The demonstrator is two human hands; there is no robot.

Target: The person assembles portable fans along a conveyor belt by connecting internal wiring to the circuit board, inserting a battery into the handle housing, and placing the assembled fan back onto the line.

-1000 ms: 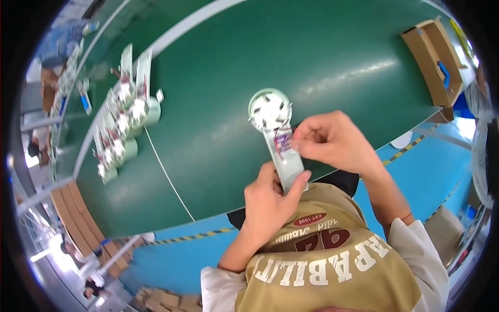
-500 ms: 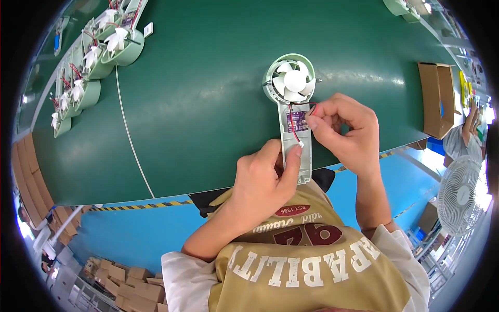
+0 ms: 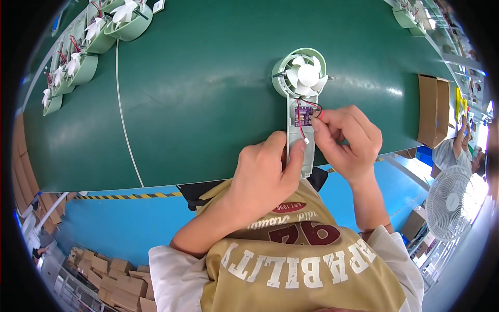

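Observation:
A pale green handheld fan housing [image 3: 309, 157] lies on the green table, its round head with the white fan blades [image 3: 308, 75] pointing away from me. A small purple circuit board [image 3: 303, 116] sits in the handle. My left hand [image 3: 267, 169] grips the lower handle between thumb and fingers. By its thumb tip lies a white plug [image 3: 306, 141] on a red and black wire pair. My right hand [image 3: 349, 136] pinches the end of another red and black wire pair [image 3: 320, 108] at the board's right edge; the fingertips hide what is at that end.
Several similar fan housings [image 3: 83, 70] stand in a row at the far left, with more [image 3: 408, 20] at the far right. A cardboard box [image 3: 434, 110] is on the table's right side. Beyond the right edge are a white standing fan [image 3: 451, 203] and another person [image 3: 451, 153].
The view has shifted slightly, so the fan housing appears a little farther right and higher. Both hands keep their holds, with the right fingertips still at the board's edge.

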